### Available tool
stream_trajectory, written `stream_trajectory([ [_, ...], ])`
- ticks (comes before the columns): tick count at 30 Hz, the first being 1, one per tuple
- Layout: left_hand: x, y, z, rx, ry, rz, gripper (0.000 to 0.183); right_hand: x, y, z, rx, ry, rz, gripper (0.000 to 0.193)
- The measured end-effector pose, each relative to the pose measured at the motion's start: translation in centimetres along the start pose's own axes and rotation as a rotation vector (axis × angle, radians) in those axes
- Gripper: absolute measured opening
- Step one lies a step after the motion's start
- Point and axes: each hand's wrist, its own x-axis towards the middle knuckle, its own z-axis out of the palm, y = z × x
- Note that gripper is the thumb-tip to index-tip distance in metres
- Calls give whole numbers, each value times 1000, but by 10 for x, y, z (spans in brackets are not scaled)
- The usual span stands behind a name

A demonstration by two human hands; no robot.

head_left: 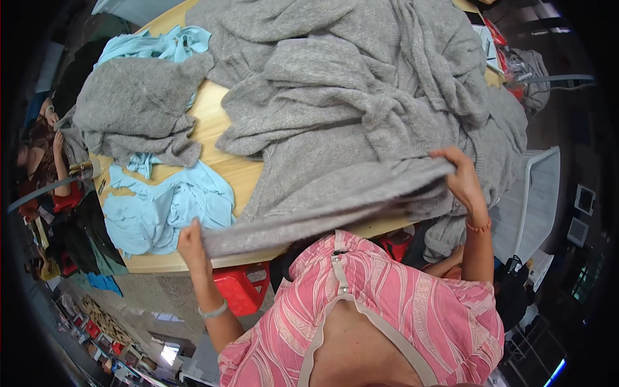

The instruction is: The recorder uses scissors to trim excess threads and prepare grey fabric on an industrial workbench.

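Observation:
A grey knitted garment (322, 193) is stretched between my two hands above the table's near edge, its middle slightly blurred. My left hand (191, 245) is closed on one end, beside the light blue cloth. The other end is gripped by my right hand (456, 173), higher up and farther to the right. Just beyond lies a large heap of grey knitwear (335, 84), loosely folded and overlapping; where the held garment separates from the heap I cannot tell. A light blue cloth (171, 206) lies crumpled left of the held piece.
On the wooden table (216, 109), a smaller grey knit pile (132, 106) rests at the left over more light blue fabric (158, 45). A red stool (242, 287) stands below the near edge. A whitish bin (532, 200) is at the right. Another person (48, 148) sits at far left.

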Motion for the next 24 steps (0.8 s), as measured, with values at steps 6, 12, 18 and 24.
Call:
stream_trajectory([
  [6, 78, 8, 107, 515, -152, 264, 66, 75, -40, 58, 374, 170, -162, 44],
  [12, 123, 2, 163, 734, -197, 542, 54, 110, -58, 130, -36, 341, 67, 65],
  [18, 111, 9, 139, 630, -119, 706, 25, 97, -24, 75, 134, 362, -203, 37],
  [24, 17, 22, 133, 201, -325, 909, 26, 18, 20, -57, -173, 603, -373, 37],
])
